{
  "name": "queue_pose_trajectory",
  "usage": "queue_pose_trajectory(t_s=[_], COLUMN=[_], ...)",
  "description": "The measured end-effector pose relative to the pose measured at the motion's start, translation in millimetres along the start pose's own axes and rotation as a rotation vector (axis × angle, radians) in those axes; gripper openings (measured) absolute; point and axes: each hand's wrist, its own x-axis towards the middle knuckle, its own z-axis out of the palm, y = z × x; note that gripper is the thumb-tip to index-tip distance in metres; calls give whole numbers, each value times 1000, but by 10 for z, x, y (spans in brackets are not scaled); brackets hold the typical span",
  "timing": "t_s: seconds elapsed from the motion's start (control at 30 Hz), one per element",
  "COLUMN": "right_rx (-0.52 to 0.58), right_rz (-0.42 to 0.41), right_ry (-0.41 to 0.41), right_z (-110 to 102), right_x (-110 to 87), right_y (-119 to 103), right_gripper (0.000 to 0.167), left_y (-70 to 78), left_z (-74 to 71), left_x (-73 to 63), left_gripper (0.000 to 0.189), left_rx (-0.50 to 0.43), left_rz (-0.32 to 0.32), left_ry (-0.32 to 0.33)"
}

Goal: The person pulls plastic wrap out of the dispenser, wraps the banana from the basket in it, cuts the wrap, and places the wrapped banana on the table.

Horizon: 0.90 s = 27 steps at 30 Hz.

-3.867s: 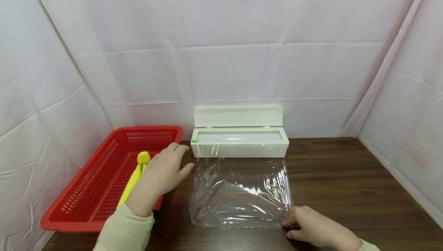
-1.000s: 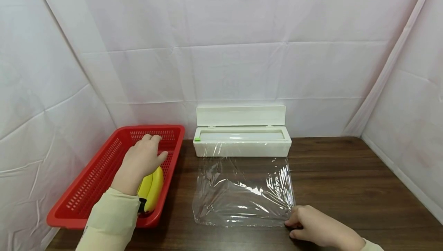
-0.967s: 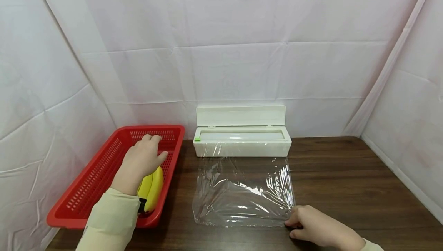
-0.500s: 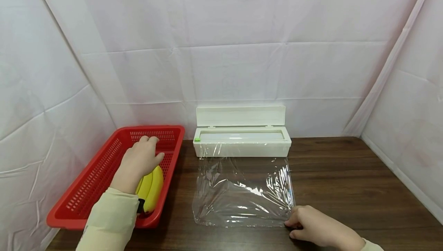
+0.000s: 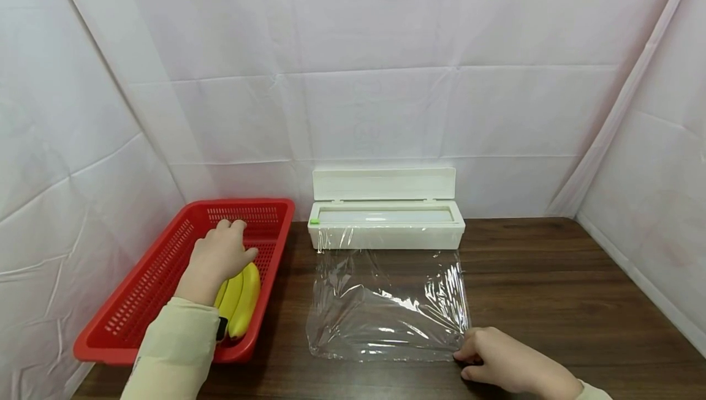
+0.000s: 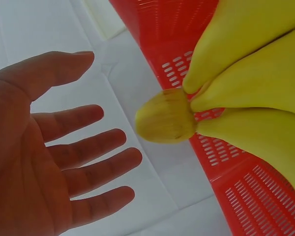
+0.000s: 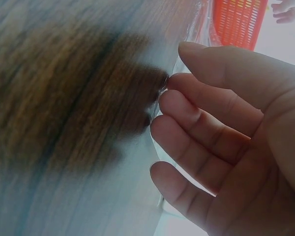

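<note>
Fingers (image 6: 103, 170) apart, the left hand (image 5: 217, 260) partly hides bananas (image 5: 242, 305) in head view.

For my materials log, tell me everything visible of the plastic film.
The plastic film is a clear, glossy, wrinkled sheet with bright reflections. Its far part crosses the front of the open-lidded white box; the rest spreads over the dark wood-grain table. The fingers of the right hand touch its near right corner.

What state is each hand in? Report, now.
Left hand: open, holding nothing, by the yellow banana bunch.
Right hand: open, touching a corner of the clear plastic film.
</note>
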Motion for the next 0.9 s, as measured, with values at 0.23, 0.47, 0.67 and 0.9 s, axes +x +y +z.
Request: queue_pose_trajectory(t_s=[0.23,0.47,0.67,0.9], right_rx=[7,-4,-5,-10], right_rz=[2,-9,6,-4], right_ry=[-12,-3,-6,-4], right_z=[-9,-13,-10,-11], right_x=[-4,-7,-14,-9], right_y=[-5,-14,-13,-5], right_gripper=[26,26,26,26], left_y=[-48,-82,-107,-143], left_z=[40,75,94,97], left_x=[15,35,54,64], left_gripper=[54,56,58,60], left_rx=[-18,-29,-37,-55], left_rz=[-30,-55,-75,-88], left_ry=[-36,-72,-97,-140])
